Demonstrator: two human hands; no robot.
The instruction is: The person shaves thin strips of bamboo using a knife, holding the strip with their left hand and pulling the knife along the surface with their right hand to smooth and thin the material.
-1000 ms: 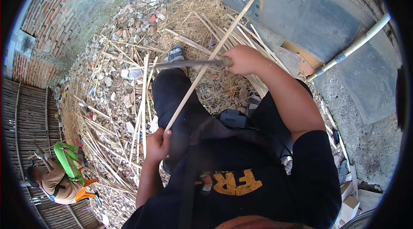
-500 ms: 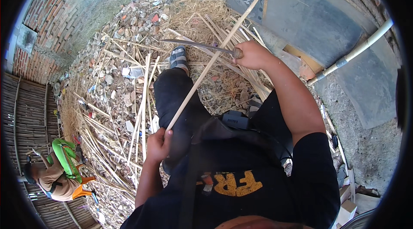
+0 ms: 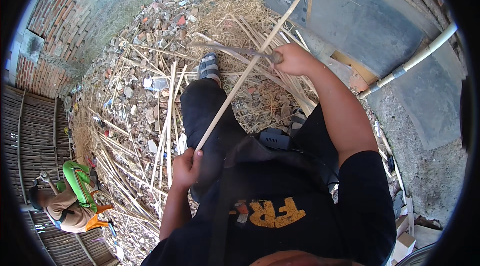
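My left hand [image 3: 187, 167] is closed around the near end of a long pale bamboo strip [image 3: 229, 100], which slants up and away to the right. In my right hand [image 3: 294, 59] is the short wooden handle of a machete [image 3: 224, 49]. Its blade points left and crosses the strip some way up its length; motion blurs it, and I cannot tell whether it touches the strip. Below the blade is my sandalled foot [image 3: 209, 68], with my dark-trousered knee under the strip.
Loose bamboo strips [image 3: 167, 126] lie over rubble [image 3: 137, 86] on my left. Straw shavings [image 3: 235, 16] are heaped ahead. Grey panels [image 3: 360, 21] and a pale pole [image 3: 407, 63] stand at right. Another person [image 3: 70, 198] sits on an orange chair at far left.
The machete has shifted slightly and its blade is now blurred. My right hand has moved a little to the right. The strip stays in my left hand at nearly the same slant.
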